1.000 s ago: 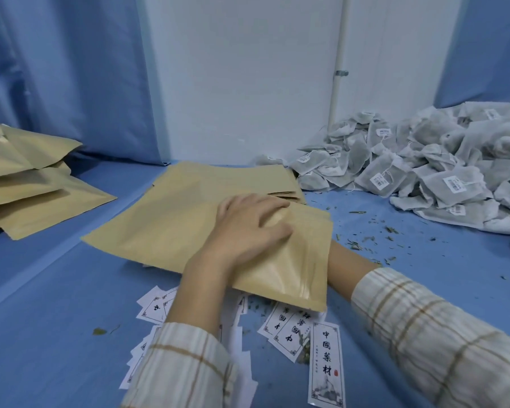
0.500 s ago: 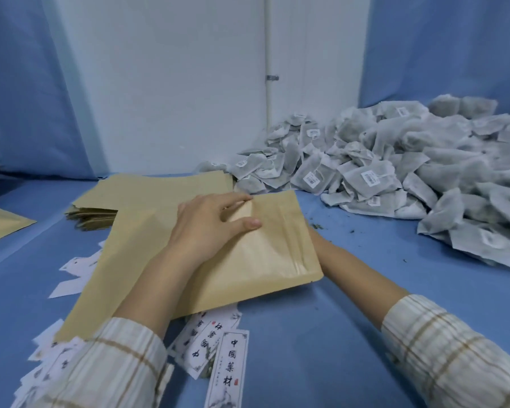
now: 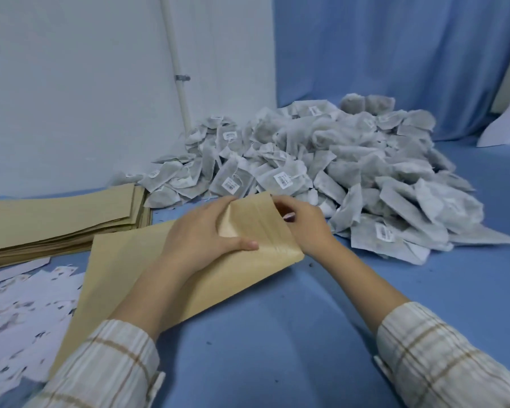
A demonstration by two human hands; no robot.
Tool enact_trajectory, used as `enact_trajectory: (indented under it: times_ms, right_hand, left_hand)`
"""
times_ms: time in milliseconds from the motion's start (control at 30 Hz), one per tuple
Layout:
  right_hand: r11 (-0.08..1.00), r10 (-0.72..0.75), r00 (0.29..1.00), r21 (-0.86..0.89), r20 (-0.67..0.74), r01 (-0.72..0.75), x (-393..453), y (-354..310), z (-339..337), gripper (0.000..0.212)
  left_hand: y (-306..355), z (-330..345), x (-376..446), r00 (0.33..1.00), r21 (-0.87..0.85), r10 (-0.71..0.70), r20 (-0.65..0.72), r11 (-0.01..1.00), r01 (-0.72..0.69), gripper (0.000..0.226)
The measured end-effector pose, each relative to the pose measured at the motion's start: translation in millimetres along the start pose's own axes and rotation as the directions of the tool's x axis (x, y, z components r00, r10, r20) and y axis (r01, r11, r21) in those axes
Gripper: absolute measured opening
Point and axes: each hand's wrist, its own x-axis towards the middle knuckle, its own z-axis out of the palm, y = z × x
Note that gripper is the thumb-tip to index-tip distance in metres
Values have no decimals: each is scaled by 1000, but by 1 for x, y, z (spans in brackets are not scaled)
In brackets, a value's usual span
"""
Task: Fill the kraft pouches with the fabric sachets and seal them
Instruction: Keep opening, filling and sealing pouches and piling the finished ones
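Observation:
A flat kraft pouch (image 3: 256,231) lies slanted on the blue table in front of me, its mouth end raised toward the sachets. My left hand (image 3: 200,240) grips that end from the left, thumb across the front. My right hand (image 3: 304,225) pinches the right side of the mouth, fingers curled at its edge. A large heap of grey-white fabric sachets (image 3: 336,172) with small barcode labels lies just behind and to the right of my hands. A stack of empty kraft pouches (image 3: 62,216) sits at the left.
White printed labels (image 3: 21,307) are scattered at the lower left, partly under the pouch. A white wall with a pipe (image 3: 175,66) and blue curtains stand behind. Blue tabletop (image 3: 277,334) stretches between my forearms and toward the right.
My view has swung to the right, bringing the sachet heap to the middle. My right hand has come out from under the pouch and now pinches its mouth. The left hand still holds the pouch.

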Motion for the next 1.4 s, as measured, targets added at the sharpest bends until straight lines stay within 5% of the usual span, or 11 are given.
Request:
enact_trajectory:
  times_ms: [200,367,500,567,633,800,967,1200,1300,1400]
  right_hand:
    - [930,174,984,-323,-24,-173,25,41,-4,41]
    - [888,325,941,-310,-96,-339,51,47,13,68]
    - [926,289,950,-219,-118,-309,57,53,23,51]
    - [932,288,946,-181,-151,-313,58,57,21,20]
    - [927,302,943,-189,-136,-324,58,60,18,29]
    - [978,192,960,-43,-202,-204,58,65,7,18]
    - [925,143,977,372,-157,-76,58,60,-4,11]
    - [911,-125,982,377,-140,169,47,29,18,25]
    - [910,-139,990,391,-18,135,45,12,34,21]
    - [961,-63,904,270,424,-59,50,-2,37,33]
  left_hand:
    - [-22,6,19,983,107,-92,-162,988,110,94]
    - [-37,11,32,977,126,-115,-181,982,139,98]
    - [-42,19,38,975,143,-112,-194,980,141,96]
    - [-45,18,39,972,111,-131,-193,982,155,92]
    - [-49,16,39,966,57,-168,-199,982,183,88]
    - [-54,4,38,951,-30,-188,-246,982,186,74]
    - [-58,-10,37,949,-123,-209,-238,975,184,76]
    - [-51,-13,35,971,-230,-179,-159,963,140,87]
    - [-43,-9,36,980,-254,-147,-133,961,110,89]
    - [-40,-6,37,983,-261,-131,-125,961,95,86]
